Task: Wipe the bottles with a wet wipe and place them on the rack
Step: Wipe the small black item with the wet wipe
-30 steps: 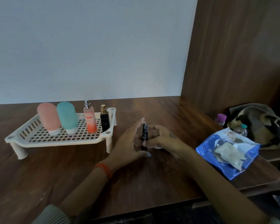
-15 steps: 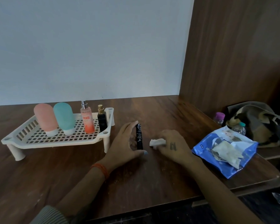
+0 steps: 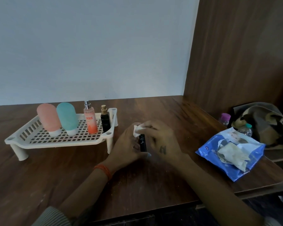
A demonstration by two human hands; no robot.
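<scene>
Standing on the brown wooden surface [image 3: 55, 185] is a cream rack [image 3: 59, 141] with little legs and a floor full of holes. Four bottles stand up in a row on the rack: a pink bottle [image 3: 48, 119], a teal bottle [image 3: 67, 117] just beside it, an orange spray bottle [image 3: 90, 119], and a small black bottle with a gold top [image 3: 104, 120] at the rack's end nearest the hands. To the side of the rack, past both hands, lies a blue wipe pack [image 3: 211, 145], torn open, with a crumpled wipe showing out of it. Farther from the rack than the pack sits a lumpy bag [image 3: 260, 121], and two little plastic bottles poke up next to it, one with a purple cap [image 3: 225, 117] and one with a teal cap [image 3: 247, 126].

Just beside the rack's near leg, the left hand [image 3: 127, 149] curls its fingers and thumb round a thin black bottle [image 3: 142, 143] and holds it standing up on the surface. The hand hides one side of this bottle. An orange band [image 3: 104, 170] sits on that wrist. The right hand [image 3: 160, 141] comes in from the side away from the rack. Its fingers are bent and pinch a small white wet wipe [image 3: 137, 130], which presses on the top of the black bottle and covers its cap.
</scene>
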